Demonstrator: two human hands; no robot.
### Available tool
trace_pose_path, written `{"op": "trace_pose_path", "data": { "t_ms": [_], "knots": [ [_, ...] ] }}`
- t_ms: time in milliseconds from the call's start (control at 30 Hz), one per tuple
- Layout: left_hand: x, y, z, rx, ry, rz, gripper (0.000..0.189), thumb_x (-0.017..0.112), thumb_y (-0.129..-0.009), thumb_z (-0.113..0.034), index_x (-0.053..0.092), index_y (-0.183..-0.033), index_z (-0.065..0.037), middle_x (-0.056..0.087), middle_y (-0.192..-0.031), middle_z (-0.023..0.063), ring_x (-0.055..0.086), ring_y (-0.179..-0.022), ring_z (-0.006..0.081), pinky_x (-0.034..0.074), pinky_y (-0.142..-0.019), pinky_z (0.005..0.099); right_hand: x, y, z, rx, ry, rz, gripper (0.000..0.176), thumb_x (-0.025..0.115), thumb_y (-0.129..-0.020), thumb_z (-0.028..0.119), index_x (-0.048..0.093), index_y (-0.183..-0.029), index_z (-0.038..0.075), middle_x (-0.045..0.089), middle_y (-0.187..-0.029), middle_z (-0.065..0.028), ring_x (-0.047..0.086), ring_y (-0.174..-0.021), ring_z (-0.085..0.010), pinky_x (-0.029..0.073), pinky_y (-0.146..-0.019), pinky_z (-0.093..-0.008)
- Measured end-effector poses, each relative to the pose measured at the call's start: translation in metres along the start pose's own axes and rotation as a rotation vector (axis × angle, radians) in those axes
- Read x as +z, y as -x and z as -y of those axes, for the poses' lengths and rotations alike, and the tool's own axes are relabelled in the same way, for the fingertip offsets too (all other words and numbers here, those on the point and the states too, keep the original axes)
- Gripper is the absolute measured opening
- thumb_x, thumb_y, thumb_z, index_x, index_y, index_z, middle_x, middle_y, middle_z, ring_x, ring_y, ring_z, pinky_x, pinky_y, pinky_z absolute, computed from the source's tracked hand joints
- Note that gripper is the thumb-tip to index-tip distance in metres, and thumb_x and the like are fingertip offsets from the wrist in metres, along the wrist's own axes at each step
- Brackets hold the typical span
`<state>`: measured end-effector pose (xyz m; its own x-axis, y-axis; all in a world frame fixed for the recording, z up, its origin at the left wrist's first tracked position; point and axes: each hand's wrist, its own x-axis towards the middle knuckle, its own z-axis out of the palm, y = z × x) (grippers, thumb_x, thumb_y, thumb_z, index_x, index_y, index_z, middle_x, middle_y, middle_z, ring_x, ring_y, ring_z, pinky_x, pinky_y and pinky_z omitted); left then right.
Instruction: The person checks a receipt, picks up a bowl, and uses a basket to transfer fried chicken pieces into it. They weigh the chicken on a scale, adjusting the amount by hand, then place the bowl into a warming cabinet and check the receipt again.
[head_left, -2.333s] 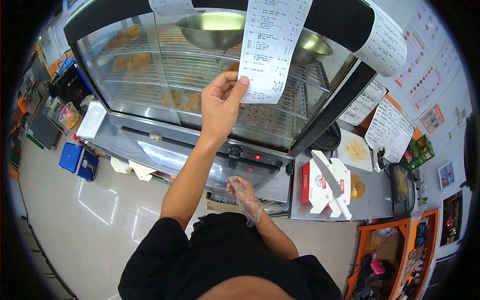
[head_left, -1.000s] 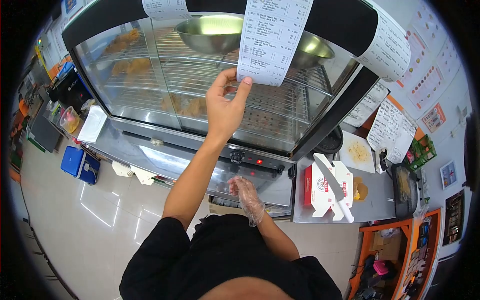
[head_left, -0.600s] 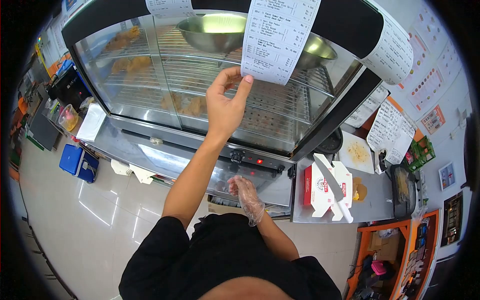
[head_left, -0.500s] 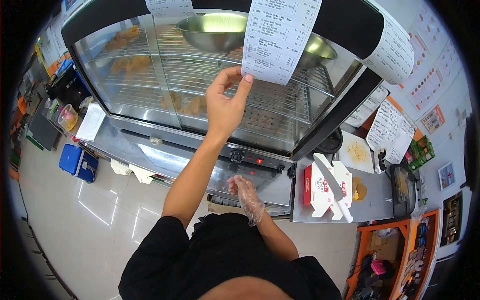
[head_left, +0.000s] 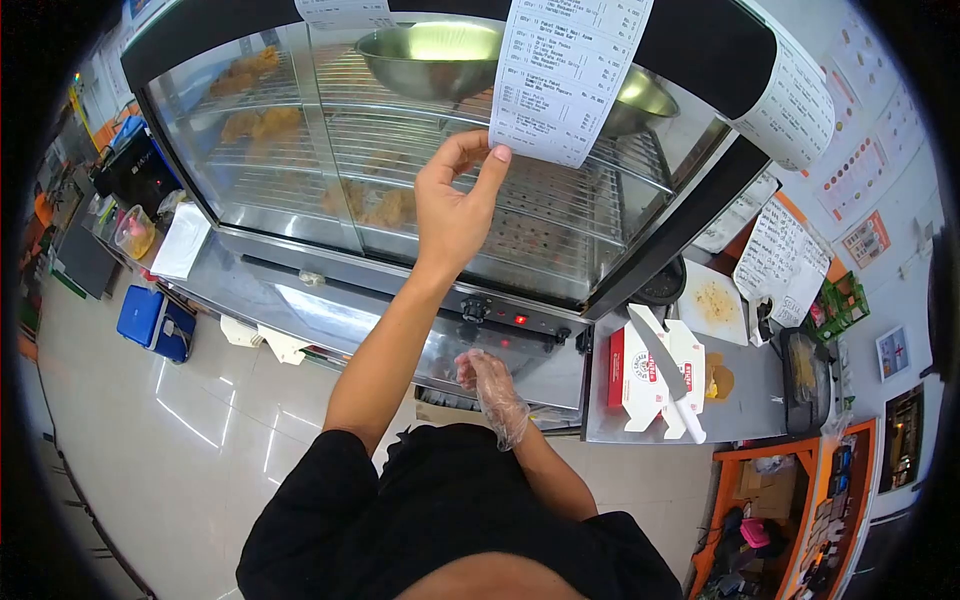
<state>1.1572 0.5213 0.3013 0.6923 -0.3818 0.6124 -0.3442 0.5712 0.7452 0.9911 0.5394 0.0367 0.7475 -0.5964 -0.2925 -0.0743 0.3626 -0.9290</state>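
Observation:
My left hand (head_left: 455, 200) is bare and raised in front of the glass display warmer (head_left: 420, 262). Its thumb and forefinger pinch the lower left corner of a long printed order receipt (head_left: 560, 85), which hangs from the warmer's black top edge. Lower down, near the front of my body, my right hand (head_left: 488, 385) wears a clear plastic glove. Its fingers are curled in, and nothing shows in them. Behind the glass, fried chicken pieces (head_left: 262, 125) lie on wire racks, and a metal bowl (head_left: 430, 75) stands on the upper rack.
On the steel counter at right, a knife (head_left: 665, 365) lies across a red-and-white food box (head_left: 625, 375). Beyond are a cutting board (head_left: 712, 305) and a black container (head_left: 803, 375). More receipts (head_left: 790, 100) hang at the warmer's corner. A blue cooler box (head_left: 157, 323) stands at left.
The view has shifted very slightly. My left hand keeps its pinch on the receipt, and my right hand stays low in nearly the same place.

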Motion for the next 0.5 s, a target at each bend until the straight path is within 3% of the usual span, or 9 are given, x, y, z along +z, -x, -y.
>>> {"op": "trace_pose_path", "data": {
  "t_ms": [500],
  "knots": [
    [-0.0009, 0.0018, -0.0018, -0.009, -0.030, -0.004, 0.024, 0.071, -0.092, -0.025, 0.069, -0.096, -0.002, 0.072, -0.090, 0.0050, 0.062, -0.091, 0.0128, 0.042, -0.093, 0.0331, 0.0016, -0.0001, -0.0018, -0.001, -0.033, 0.025, 0.039, 0.050, -0.105, 0.033, 0.065, -0.095, -0.001, 0.057, -0.075, -0.0005, 0.053, -0.067, -0.0091, 0.044, -0.060, -0.0246]
  ]
}}
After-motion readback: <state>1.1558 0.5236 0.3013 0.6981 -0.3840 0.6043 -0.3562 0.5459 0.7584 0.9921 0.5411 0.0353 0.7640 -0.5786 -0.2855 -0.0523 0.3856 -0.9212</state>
